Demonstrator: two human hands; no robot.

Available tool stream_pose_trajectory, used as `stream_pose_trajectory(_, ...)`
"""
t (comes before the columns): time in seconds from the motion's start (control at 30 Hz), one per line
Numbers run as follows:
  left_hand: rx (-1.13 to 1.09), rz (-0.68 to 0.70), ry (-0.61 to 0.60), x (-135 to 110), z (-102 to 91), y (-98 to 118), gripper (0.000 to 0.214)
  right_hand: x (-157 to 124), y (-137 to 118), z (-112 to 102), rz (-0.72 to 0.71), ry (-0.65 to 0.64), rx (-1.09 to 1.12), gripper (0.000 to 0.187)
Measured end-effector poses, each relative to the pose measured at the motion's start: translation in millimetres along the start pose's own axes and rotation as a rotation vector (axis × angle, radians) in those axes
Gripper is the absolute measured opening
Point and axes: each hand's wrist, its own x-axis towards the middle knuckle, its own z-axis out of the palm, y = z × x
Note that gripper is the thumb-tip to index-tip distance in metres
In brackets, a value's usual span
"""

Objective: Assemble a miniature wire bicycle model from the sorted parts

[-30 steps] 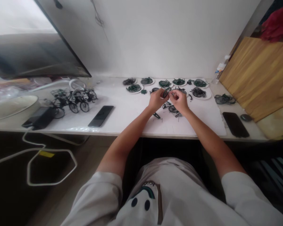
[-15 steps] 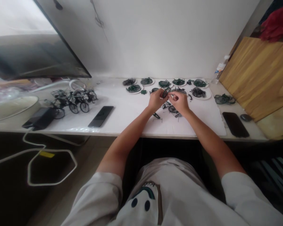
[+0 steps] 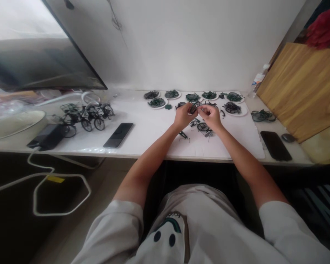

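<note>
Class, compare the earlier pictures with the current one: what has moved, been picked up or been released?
Only the right hand's fingers have shifted slightly beside the small dark wheel; no clear direction shows. I see nothing picked up or released. The left hand still holds the wheel; the standing model bicycles and both phones stayed put.

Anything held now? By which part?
Left hand holds a small dark wheel by its left edge; whether the right hand grips anything can't be told.
</note>
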Motion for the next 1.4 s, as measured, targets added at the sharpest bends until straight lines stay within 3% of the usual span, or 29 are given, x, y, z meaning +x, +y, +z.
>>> stream_pose_trajectory(0.33, 0.003, -0.009, -0.028, 0, -2.0, 3, 0.014, -7, -8, 1, -0.201, 0.051, -0.275, 0.025)
stream_pose_trajectory(0.6, 0.014, -0.036, -0.048, 0, -2.8, 3, 0.015, -6, -7, 1, -0.231, 0.07, -0.277, 0.023)
stream_pose_trajectory(1.03, 0.019, -0.047, -0.051, 0, -4.4, 5, 0.017, -9, -9, 3, -0.219, 0.1, -0.212, 0.02)
stream_pose_trajectory(1.4, 0.025, -0.038, -0.015, 0, -4.2, 11, 0.013, -8, -11, 4, -0.131, 0.088, -0.176, 0.032)
